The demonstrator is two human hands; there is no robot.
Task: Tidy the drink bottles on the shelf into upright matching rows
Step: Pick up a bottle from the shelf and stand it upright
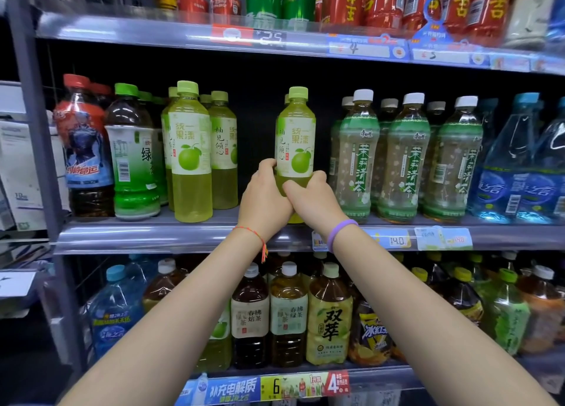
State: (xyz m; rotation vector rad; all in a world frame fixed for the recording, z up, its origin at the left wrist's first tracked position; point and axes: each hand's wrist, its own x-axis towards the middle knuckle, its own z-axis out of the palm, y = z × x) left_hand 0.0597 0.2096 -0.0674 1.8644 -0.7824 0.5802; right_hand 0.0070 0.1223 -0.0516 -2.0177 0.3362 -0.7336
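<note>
Both hands, the left hand [265, 191] and the right hand [308, 196], grip the lower part of a pomelo drink bottle [296, 139]. It stands upright on the middle shelf [153, 237], apart from the matching pomelo bottles [191, 151] to its left. I judge the row is not yet joined; the jasmine tea bottles [406, 158] to its right already stand in order.

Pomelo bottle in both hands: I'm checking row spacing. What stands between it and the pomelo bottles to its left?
Nothing: the head view shows bare shelf between the held bottle and the left pomelo bottles.
</note>
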